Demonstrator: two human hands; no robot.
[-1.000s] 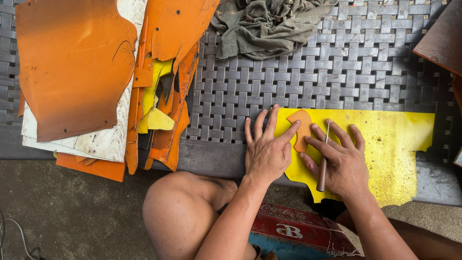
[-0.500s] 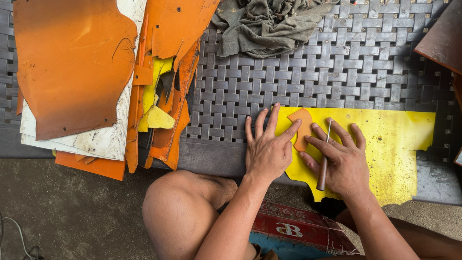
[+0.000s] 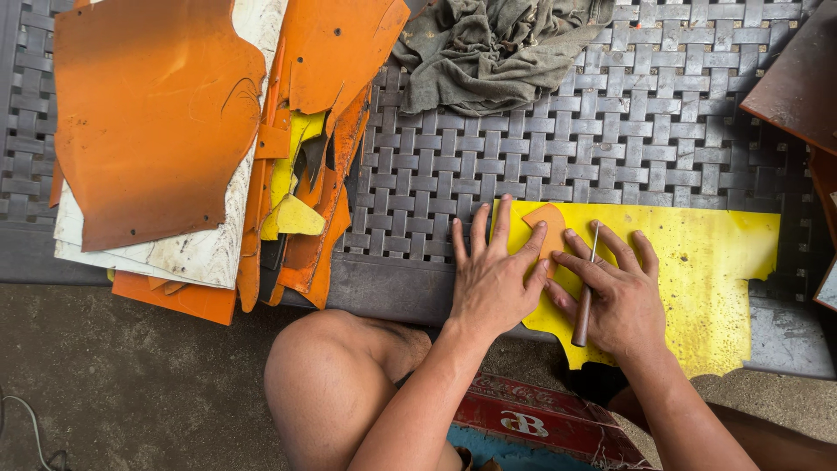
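On woven grey table (image 3: 663, 131), near front edge: yellow sheet (image 3: 697, 262), lying flat, front portion overhanging the edge. On sheet's left end: small orange pattern piece (image 3: 549, 228). Left hand (image 3: 493, 279): palm down, fingers spread, pressing on pattern piece and sheet. Right hand (image 3: 623, 301): just beside left hand, fingers curled around wooden-handled tool (image 3: 584, 301), pinching it upright-tilted, metal tip touching sheet beside pattern piece. At far left: stack of orange sheets (image 3: 157, 113) over white board (image 3: 200, 253), with yellow scraps (image 3: 292, 214) between. At top: crumpled grey rag (image 3: 497, 48). Below table: bare knee (image 3: 323, 375), red box (image 3: 540, 419).
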